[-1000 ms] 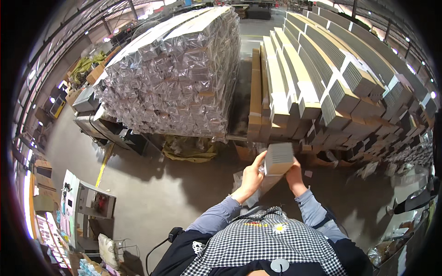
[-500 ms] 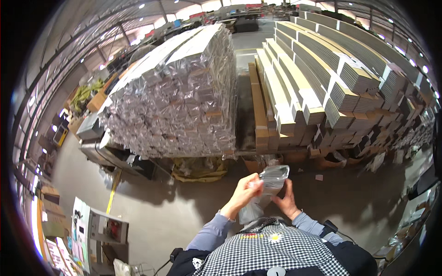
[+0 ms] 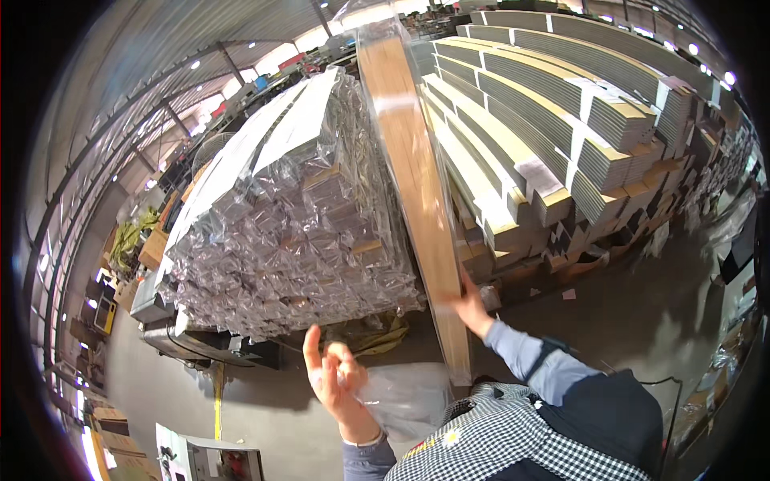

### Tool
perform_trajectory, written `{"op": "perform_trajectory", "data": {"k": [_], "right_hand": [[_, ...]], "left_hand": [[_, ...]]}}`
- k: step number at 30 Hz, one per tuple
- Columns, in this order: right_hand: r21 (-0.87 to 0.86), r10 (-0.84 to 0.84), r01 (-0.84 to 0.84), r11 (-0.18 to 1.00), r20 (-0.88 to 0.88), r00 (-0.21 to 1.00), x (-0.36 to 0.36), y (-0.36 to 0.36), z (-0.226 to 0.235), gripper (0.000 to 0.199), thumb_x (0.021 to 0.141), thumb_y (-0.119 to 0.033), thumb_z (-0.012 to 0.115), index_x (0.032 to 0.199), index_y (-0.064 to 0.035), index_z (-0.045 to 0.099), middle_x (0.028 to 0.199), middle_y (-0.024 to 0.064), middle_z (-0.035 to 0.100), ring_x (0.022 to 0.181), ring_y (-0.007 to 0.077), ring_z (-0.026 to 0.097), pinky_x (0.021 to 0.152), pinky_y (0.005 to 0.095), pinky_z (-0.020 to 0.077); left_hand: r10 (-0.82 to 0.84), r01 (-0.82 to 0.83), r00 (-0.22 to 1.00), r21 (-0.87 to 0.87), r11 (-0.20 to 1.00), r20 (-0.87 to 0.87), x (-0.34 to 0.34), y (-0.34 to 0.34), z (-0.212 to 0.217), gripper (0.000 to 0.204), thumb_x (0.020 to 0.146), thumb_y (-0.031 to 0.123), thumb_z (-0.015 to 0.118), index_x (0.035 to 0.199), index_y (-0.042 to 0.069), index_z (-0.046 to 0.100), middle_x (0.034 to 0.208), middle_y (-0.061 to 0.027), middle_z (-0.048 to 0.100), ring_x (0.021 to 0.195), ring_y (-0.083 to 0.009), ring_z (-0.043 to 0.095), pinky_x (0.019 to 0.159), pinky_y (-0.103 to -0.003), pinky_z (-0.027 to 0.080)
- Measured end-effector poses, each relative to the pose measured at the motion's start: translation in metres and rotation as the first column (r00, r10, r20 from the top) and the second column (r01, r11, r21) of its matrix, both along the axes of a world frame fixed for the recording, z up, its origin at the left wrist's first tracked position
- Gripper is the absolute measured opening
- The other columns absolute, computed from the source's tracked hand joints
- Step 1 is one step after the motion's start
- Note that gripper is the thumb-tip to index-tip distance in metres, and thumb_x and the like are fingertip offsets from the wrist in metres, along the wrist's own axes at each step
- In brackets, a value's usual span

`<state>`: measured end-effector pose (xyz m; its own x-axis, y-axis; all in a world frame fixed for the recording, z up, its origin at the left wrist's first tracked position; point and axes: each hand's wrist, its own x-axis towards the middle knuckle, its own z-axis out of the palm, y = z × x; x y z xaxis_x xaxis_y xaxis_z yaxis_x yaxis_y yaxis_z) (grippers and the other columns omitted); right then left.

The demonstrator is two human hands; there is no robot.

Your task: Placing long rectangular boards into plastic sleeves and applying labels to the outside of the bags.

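Note:
A long wood-grain plank bundle (image 3: pixel 413 172), sleeved in clear plastic film, stands tilted in front of me, its top leaning away and to the left. My right hand (image 3: pixel 473 307) grips its right edge near the lower end. Left of the bundle, my left hand (image 3: pixel 333 377) is raised, index finger stretched up and the other fingers partly bent. No object shows between those fingers. A loose sheet of clear plastic film (image 3: pixel 405 397) spreads between my left wrist and the bundle's lower end; whether it touches the hand I cannot tell.
A tall stack of film-wrapped bundles (image 3: pixel 273 240) stands ahead on the left. Strapped stacks of long grey boards (image 3: pixel 553 120) fill the right. Yellowish sheeting (image 3: pixel 373 337) lies under the left stack. A white-topped workbench (image 3: pixel 180 453) is at lower left.
The plank bundle has swung from end-on to a raised, lengthwise position. My left hand has come off it and moved left, while my right hand keeps hold at its edge.

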<state>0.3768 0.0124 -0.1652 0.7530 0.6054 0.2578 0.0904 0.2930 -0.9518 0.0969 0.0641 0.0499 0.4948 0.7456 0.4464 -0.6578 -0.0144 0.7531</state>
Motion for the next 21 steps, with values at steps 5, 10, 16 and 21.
{"op": "perform_trajectory", "data": {"k": [5, 10, 16, 21], "right_hand": [[-0.136, -0.123, 0.136, 0.981, 0.098, 0.988, 0.126, 0.155, 0.077, 0.082, 0.083, -0.024, 0.073, 0.149, -0.0015, 0.031, 0.136, 0.0268, 0.052, 0.120, 0.0366, 0.055, 0.096, 0.0424, 0.0469], [-0.751, -0.110, 0.328, 0.573, 0.326, 0.939, 0.118, 0.264, -0.030, 0.070, 0.090, -0.024, 0.062, 0.149, -0.0047, 0.031, 0.149, 0.0278, 0.035, 0.132, 0.0414, 0.043, 0.105, 0.0463, 0.0402], [-0.794, 0.009, 0.520, 0.313, 0.551, 0.835, 0.046, 0.230, -0.177, 0.066, 0.091, -0.011, 0.050, 0.152, -0.0057, 0.025, 0.146, 0.0231, 0.039, 0.131, 0.0416, 0.042, 0.107, 0.0482, 0.0374], [-0.555, -0.145, 0.313, 0.771, 0.326, 0.934, 0.098, 0.197, -0.162, 0.037, 0.097, -0.017, 0.047, 0.131, -0.0039, 0.053, 0.123, 0.0191, 0.057, 0.108, 0.0305, 0.057, 0.091, 0.0429, 0.0477]], "left_hand": [[0.262, -0.266, 0.963, -0.074, 0.961, -0.057, -0.009, 0.020, -0.013, 0.043, 0.097, 0.020, 0.057, 0.135, 0.004, 0.045, 0.078, -0.0042, 0.055, 0.048, -0.0025, 0.033, 0.041, -0.017, 0.026], [0.465, -0.481, 0.863, -0.039, 0.876, -0.198, -0.012, 0.050, -0.012, 0.034, 0.096, 0.020, 0.058, 0.125, 0.005, 0.051, 0.075, -0.0030, 0.055, 0.050, -0.0023, 0.033, 0.042, -0.017, 0.024], [0.619, -0.689, 0.696, -0.095, 0.719, -0.363, 0.007, 0.078, -0.015, 0.030, 0.094, 0.020, 0.062, 0.119, 0.005, 0.053, 0.070, -0.0010, 0.054, 0.053, -0.0032, 0.042, 0.045, -0.016, 0.028], [0.506, -0.592, 0.762, -0.118, 0.797, -0.405, 0.040, 0.088, -0.017, 0.028, 0.093, 0.016, 0.064, 0.116, 0.004, 0.055, 0.073, -0.0020, 0.056, 0.059, -0.0036, 0.048, 0.047, -0.016, 0.032]]}}
